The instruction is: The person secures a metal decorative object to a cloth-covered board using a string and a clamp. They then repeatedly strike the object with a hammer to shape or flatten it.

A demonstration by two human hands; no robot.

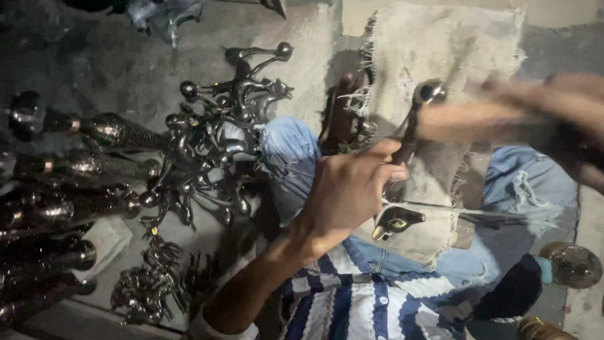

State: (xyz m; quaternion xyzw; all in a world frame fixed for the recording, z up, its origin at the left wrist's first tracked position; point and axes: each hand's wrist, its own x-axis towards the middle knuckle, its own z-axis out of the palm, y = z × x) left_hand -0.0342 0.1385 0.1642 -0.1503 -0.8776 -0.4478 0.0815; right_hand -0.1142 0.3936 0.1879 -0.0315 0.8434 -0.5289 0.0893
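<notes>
My left hand (349,189) is shut around the middle of a shiny metal handle (409,135). The handle has a ball knob at its top end and an animal-head shape (396,221) at its lower end. It is held over a frayed burlap cloth (434,56) that lies across my lap and blue jeans (289,154). My right hand (522,110) comes in from the right beside the ball knob. It is motion-blurred, so its grip and anything in it are unclear. A thin metal rod (465,211) lies across the cloth below the handle.
A heap of similar shiny metal handles (220,138) lies on the grey floor to the left. Dark ornate metal shafts (63,164) lie further left, and small dark pieces (145,283) sit below them. Round brass knobs (572,264) rest at the lower right.
</notes>
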